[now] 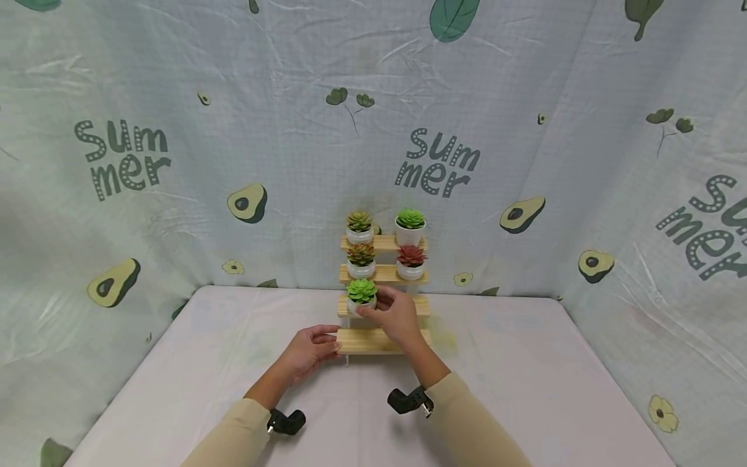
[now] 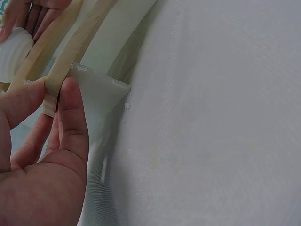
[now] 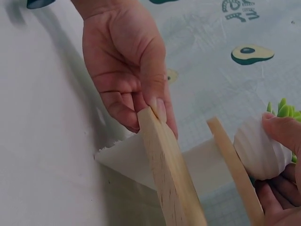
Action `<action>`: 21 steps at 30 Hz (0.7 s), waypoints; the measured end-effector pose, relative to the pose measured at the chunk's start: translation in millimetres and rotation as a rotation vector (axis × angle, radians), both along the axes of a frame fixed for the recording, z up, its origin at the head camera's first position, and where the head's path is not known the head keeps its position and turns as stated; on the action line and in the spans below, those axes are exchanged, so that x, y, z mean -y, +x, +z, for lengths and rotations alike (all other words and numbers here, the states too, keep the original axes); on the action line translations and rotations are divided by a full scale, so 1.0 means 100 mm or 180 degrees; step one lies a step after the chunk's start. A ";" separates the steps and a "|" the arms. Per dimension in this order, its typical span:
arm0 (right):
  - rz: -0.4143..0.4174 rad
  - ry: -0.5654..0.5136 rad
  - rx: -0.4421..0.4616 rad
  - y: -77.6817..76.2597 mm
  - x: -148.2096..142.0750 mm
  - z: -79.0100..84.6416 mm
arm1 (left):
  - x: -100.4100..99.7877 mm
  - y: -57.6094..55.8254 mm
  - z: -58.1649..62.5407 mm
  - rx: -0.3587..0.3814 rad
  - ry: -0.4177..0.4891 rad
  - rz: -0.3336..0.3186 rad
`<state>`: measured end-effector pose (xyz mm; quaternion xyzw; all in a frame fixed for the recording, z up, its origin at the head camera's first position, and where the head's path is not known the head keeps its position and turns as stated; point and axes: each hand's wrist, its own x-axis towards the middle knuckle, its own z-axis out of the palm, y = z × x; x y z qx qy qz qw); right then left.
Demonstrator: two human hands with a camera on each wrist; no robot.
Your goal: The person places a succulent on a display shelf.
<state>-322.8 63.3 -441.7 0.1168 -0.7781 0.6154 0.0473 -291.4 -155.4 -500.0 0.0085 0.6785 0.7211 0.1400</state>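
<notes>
A small stepped wooden shelf [image 1: 379, 342] with white side supports stands at the table's back. My left hand [image 1: 312, 352] pinches the left end of its lowest board, thumb on top and fingers beneath, as the left wrist view shows. My right hand [image 1: 399, 316] grips a bright green succulent [image 1: 362, 291] in a ribbed white pot [image 3: 261, 148], thumb on the near side, at the left of the second board up. Above it sits an orange-brown succulent [image 1: 361, 255], level with a red one [image 1: 411, 255]. On the top board are a yellowish succulent [image 1: 359, 221] and a green one [image 1: 410, 218].
A pale cloth covers the table [image 1: 502, 376]. Behind and at both sides hangs a light curtain [image 1: 315, 162] printed with avocados and lettering, close behind the shelf. Black wrist cameras [image 1: 286, 422] are strapped over both beige sleeves.
</notes>
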 end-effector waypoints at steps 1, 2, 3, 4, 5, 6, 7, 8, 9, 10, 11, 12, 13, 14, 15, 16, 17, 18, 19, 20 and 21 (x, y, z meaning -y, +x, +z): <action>-0.0010 0.0016 -0.0012 0.00 0.00 -0.01 | 0.00 0.00 0.00 0.0002 -0.0002 -0.0003; -0.0015 0.0018 -0.0023 0.00 0.00 -0.01 | 0.00 0.00 0.00 0.0005 -0.0005 -0.0005; -0.0020 0.0038 -0.0041 0.01 0.00 -0.02 | 0.00 0.00 0.00 0.0006 -0.0005 -0.0005; -0.0019 0.0050 -0.0062 0.01 0.00 -0.02 | 0.00 0.01 0.00 0.0013 -0.0006 -0.0006; -0.0019 0.0058 -0.0072 0.01 0.00 -0.03 | 0.00 0.01 0.00 0.0019 -0.0014 -0.0006; -0.0015 0.0059 -0.0078 0.00 0.00 -0.04 | 0.00 0.01 0.00 0.0018 -0.0024 -0.0008; -0.0004 0.0053 -0.0078 0.00 0.00 -0.04 | 0.00 0.00 0.00 0.0006 -0.0046 -0.0016; 0.0010 0.0054 -0.0085 0.01 0.00 -0.04 | 0.00 0.00 0.01 -0.0025 -0.0066 -0.0029; 0.0032 0.0051 -0.0090 0.01 -0.01 -0.04 | 0.00 0.00 0.01 -0.0045 -0.0097 -0.0027; 0.0052 0.0040 -0.0088 0.01 -0.02 -0.04 | 0.00 0.00 0.02 -0.0064 -0.0133 -0.0023; 0.0069 0.0035 -0.0070 0.03 -0.04 -0.04 | -0.01 -0.01 0.03 -0.0083 -0.0166 -0.0017; 0.0080 0.0040 -0.0070 0.04 -0.07 -0.04 | -0.01 -0.01 0.03 -0.0106 -0.0192 -0.0012; 0.0087 0.0044 -0.0058 0.07 -0.11 -0.03 | -0.02 -0.01 0.03 -0.0131 -0.0224 -0.0005; 0.0088 0.0061 -0.0061 0.09 -0.15 -0.03 | -0.02 -0.02 0.03 -0.0145 -0.0245 0.0008; 0.0086 0.0070 -0.0075 0.11 -0.20 -0.04 | -0.03 -0.02 0.02 -0.0151 -0.0282 0.0026; 0.0073 0.0090 -0.0104 0.14 -0.26 -0.05 | -0.03 -0.01 0.02 -0.0173 -0.0311 0.0028; 0.0066 0.0098 -0.0128 0.16 -0.33 -0.05 | -0.02 -0.01 0.01 -0.0196 -0.0341 0.0041; 0.0058 0.0112 -0.0172 0.18 -0.40 -0.05 | -0.02 0.00 0.01 -0.0233 -0.0400 0.0059; 0.0051 0.0118 -0.0215 0.21 -0.48 -0.05 | -0.01 0.02 0.01 -0.0271 -0.0472 0.0096; 0.0053 0.0128 -0.0273 0.22 -0.56 -0.06 | 0.01 0.03 0.01 -0.0306 -0.0534 0.0131; 0.0045 0.0140 -0.0335 0.24 -0.64 -0.06 | 0.04 0.04 0.02 -0.0344 -0.0602 0.0185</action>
